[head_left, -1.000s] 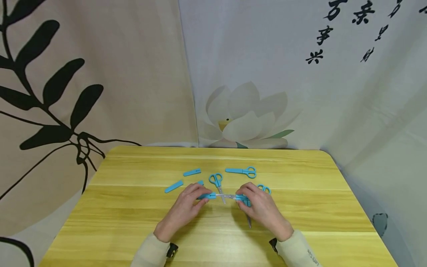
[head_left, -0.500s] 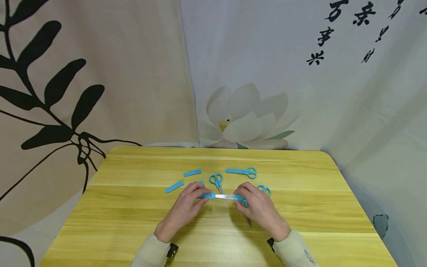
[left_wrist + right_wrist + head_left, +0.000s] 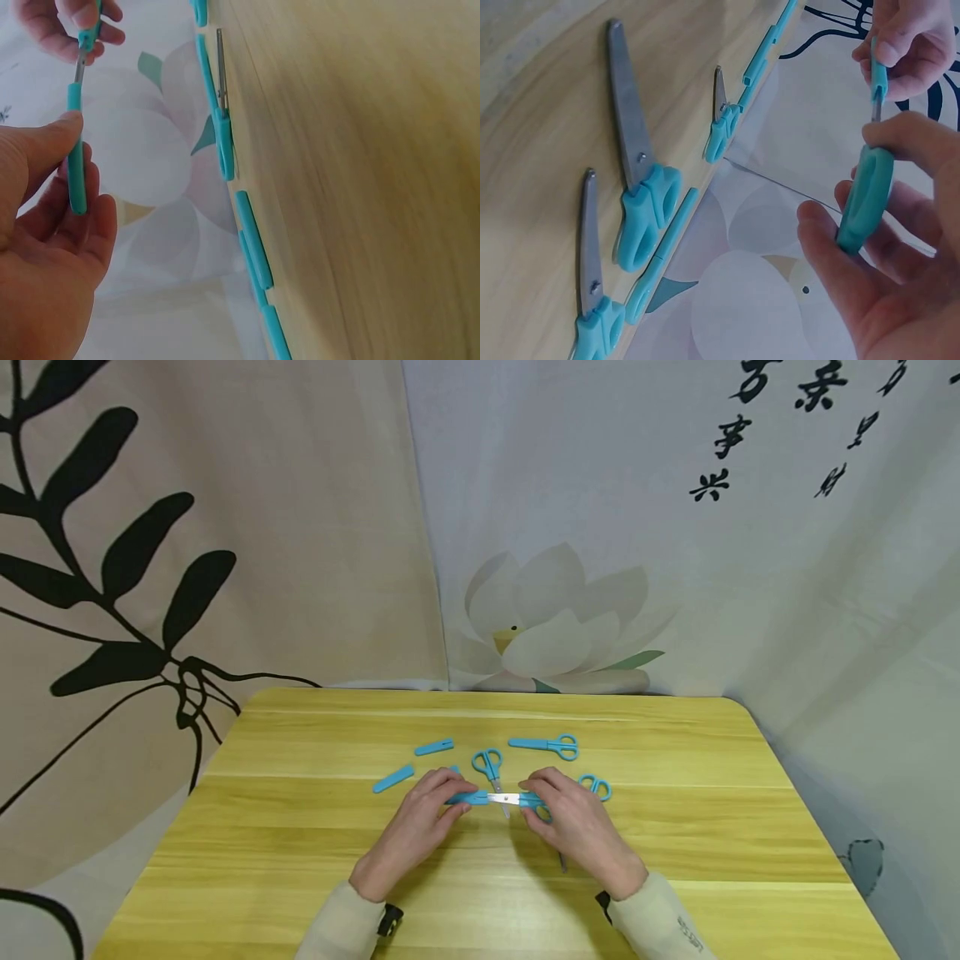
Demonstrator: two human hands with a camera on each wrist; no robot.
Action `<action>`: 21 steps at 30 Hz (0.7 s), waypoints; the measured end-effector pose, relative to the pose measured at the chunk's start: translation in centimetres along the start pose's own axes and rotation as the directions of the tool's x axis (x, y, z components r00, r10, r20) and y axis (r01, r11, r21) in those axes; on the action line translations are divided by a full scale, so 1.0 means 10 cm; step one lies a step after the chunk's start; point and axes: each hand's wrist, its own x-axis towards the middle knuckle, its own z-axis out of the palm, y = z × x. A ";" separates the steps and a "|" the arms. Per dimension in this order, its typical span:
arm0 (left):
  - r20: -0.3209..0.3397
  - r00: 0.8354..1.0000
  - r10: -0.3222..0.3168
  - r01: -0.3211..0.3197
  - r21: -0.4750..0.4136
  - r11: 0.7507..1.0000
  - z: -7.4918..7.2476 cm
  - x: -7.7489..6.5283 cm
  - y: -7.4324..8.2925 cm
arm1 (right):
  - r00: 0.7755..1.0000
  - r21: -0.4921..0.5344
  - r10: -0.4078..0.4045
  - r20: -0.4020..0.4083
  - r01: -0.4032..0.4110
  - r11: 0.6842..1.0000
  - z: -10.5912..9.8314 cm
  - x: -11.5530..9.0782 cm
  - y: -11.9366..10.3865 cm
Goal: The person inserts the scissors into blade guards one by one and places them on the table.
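Pinched between my left hand's [image 3: 408, 827] thumb and fingers is a light-blue blade sheath [image 3: 76, 176]. My right hand [image 3: 588, 831] holds a small pair of scissors by its light-blue handles [image 3: 868, 199]. Their silver blades [image 3: 503, 798] reach into the mouth of the sheath, and a short length of metal shows between the hands. Both things are held above the table. Below them lies an unsheathed pair of scissors [image 3: 488, 765]. Near the right hand, unsheathed scissors [image 3: 634, 150] and another pair [image 3: 592, 285] lie on the table, partly hidden by that hand in the head view.
On the wooden table [image 3: 300, 877], loose sheaths lie left of centre: one at the back [image 3: 433, 747], one further left [image 3: 393, 778], and one mostly behind the left hand [image 3: 453, 770]. Sheathed scissors [image 3: 543, 744] lie at the back. A printed curtain [image 3: 337, 527] hangs behind.
My right hand has moved left with the scissors, bringing them closer to the left hand. Less of the blades shows outside the sheath. The left hand stays almost still.
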 end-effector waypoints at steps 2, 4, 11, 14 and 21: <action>0.010 1.000 -0.008 0.008 -0.003 1.000 0.00 0.01 0.00 | 1.000 0.007 -0.003 0.002 0.003 1.000 0.00 0.01 0.00; 0.013 1.000 -0.007 0.007 -0.006 1.000 0.00 0.01 0.01 | 1.000 0.007 -0.007 0.005 0.007 1.000 0.00 0.01 -0.01; 0.008 1.000 0.009 -0.009 0.009 1.000 0.05 0.03 0.02 | 1.000 -0.022 0.009 0.011 -0.009 1.000 0.00 0.01 -0.01; 0.014 1.000 0.016 -0.016 0.010 1.000 0.07 0.04 0.03 | 1.000 -0.026 0.015 0.005 -0.015 1.000 0.01 0.01 -0.02; 0.016 1.000 -0.004 0.004 0.003 1.000 0.08 0.06 0.05 | 1.000 -0.021 0.009 -0.001 -0.009 1.000 0.01 0.03 -0.01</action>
